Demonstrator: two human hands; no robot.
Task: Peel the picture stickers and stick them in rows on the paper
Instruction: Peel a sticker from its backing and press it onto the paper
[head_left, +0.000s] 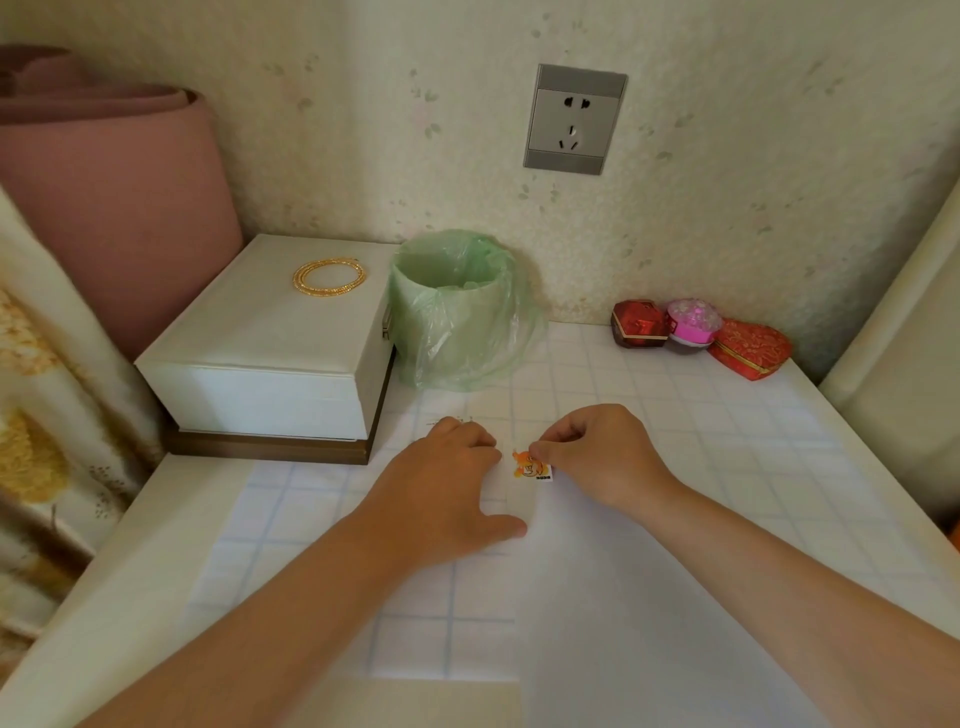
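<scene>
Pinching the sticker (531, 466) with my right hand (597, 457), I lay it on the paper (597, 597) just in front of the bin (457, 312). My left hand (441, 499) lies spread flat beside the sticker, probably to keep the paper from sliding.

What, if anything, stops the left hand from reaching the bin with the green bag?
Probably nothing, so yes. The left hand rests on the paper, and the bin stands straight beyond it with only open table between. The white box sits aside, left of that path.

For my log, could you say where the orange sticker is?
In the head view, the orange sticker is at centre, over the paper, pinched by the right hand.
</scene>
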